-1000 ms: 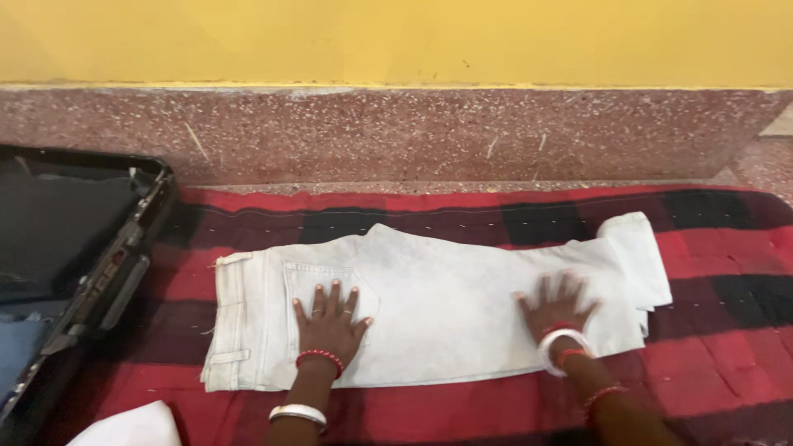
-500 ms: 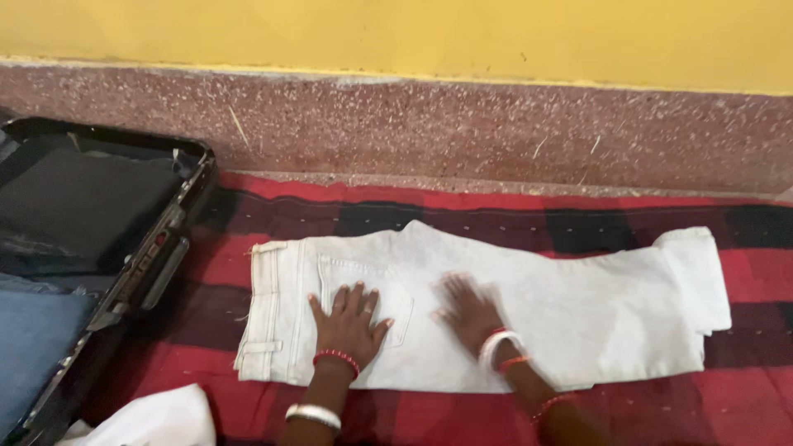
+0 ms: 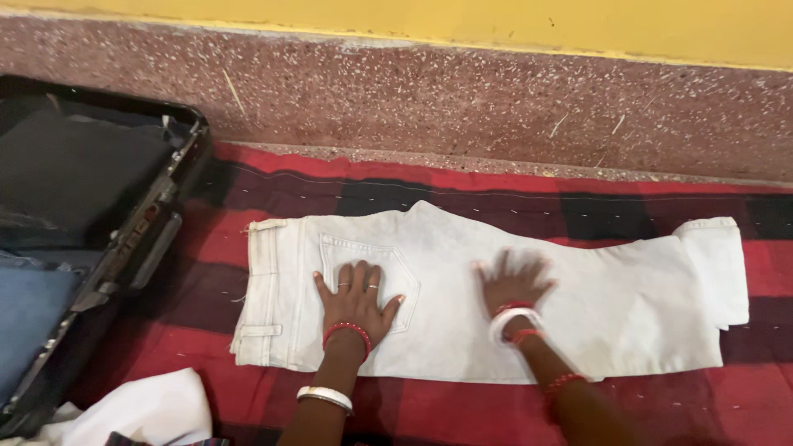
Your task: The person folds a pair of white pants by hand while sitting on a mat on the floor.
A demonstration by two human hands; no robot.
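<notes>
White jeans (image 3: 628,297), folded lengthwise, lie flat on a red and black checked blanket (image 3: 512,186), waistband to the left and cuffs folded over at the right. My left hand (image 3: 357,295) rests flat, fingers spread, on the back pocket near the waistband. Spread flat on the middle of the jeans, to the right of the pocket, is my right hand (image 3: 512,285), blurred with motion. Both wrists carry red and white bangles. Neither hand grips anything.
An open black suitcase (image 3: 140,223) lies at the left with a blue garment (image 3: 29,310) inside. A white cloth (image 3: 144,409) sits at the bottom left. A speckled maroon skirting (image 3: 462,99) and yellow wall run behind the blanket.
My right hand has slid left along the jeans, from near the cuffs to the middle. The left hand stays on the pocket. The view has shifted, showing more of the suitcase.
</notes>
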